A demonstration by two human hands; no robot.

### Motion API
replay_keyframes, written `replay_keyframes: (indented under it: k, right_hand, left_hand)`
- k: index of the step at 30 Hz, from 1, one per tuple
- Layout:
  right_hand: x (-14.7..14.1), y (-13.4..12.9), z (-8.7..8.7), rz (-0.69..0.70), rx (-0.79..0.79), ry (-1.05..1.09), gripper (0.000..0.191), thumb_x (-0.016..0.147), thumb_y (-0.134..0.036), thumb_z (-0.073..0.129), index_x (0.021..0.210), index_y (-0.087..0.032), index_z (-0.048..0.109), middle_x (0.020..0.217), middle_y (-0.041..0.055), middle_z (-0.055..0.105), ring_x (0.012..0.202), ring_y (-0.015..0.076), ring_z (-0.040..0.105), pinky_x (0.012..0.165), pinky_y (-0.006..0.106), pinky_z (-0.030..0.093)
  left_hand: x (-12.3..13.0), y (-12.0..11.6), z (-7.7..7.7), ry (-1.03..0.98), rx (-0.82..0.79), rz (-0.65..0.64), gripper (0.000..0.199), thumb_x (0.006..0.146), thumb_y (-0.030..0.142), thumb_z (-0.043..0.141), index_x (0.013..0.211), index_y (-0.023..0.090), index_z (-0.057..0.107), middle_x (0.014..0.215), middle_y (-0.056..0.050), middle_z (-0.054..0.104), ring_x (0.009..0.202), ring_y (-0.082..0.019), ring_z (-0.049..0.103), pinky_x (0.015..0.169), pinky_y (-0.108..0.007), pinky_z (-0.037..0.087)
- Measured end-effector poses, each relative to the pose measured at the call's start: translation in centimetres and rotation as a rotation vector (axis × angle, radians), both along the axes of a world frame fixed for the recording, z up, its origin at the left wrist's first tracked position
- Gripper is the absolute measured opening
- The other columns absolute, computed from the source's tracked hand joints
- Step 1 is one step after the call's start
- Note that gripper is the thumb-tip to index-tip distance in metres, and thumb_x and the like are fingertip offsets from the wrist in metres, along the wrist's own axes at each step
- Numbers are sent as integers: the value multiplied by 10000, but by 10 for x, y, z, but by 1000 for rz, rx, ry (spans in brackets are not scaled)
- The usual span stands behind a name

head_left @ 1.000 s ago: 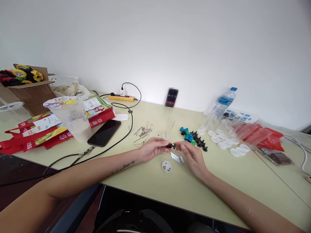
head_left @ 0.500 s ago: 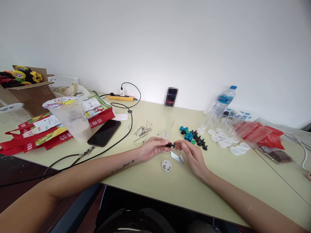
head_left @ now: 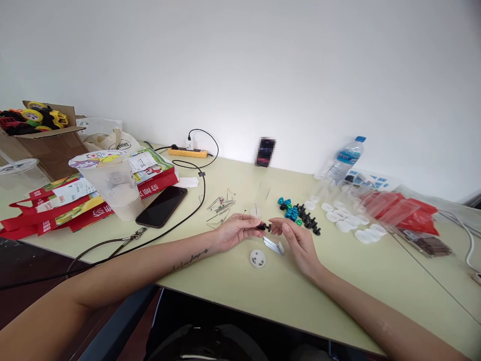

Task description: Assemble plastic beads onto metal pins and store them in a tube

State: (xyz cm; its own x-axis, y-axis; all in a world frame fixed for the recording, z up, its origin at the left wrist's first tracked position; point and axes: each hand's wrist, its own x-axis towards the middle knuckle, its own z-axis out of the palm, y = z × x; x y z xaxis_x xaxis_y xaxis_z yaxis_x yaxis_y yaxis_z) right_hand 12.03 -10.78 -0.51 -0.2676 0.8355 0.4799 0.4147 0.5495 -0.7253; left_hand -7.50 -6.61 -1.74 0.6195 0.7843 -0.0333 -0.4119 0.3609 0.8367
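Between my two hands is a small black part (head_left: 263, 227). My left hand (head_left: 237, 231) pinches its left end between thumb and fingers. The fingertips of my right hand (head_left: 295, 240) are closed at its right end. Just below lies a row of thin metal rods (head_left: 273, 245), and nearer me a round white dish (head_left: 257, 258) holds several small dark bits. Beyond my right hand sit black pieces (head_left: 308, 218) and blue pieces (head_left: 292, 213). Thin metal wires (head_left: 221, 206) are scattered behind my left hand.
At left stand a tall cup (head_left: 122, 193), a phone (head_left: 161, 206) and red bags (head_left: 56, 205); a black cable runs under them. White discs (head_left: 343, 218), a water bottle (head_left: 345, 160) and red plastic (head_left: 409, 210) lie at right. An orange power strip (head_left: 188, 152) is by the wall.
The view has shifted very slightly. Both hands stay at the black part, with almost no visible movement.
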Motion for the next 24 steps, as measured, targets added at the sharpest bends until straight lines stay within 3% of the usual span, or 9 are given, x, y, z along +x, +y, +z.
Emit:
replay_keyframes:
  k: [24]
  right_hand:
    - [1, 1, -1, 21, -40, 23, 324, 946, -372, 320, 996, -206, 594, 869, 41, 624, 790, 169, 585, 743, 302, 455]
  left_hand:
    - [0, 1, 0, 6, -15, 30, 213, 730, 205, 690, 872, 48, 663, 779, -107, 690, 726, -130, 661, 776, -208, 489]
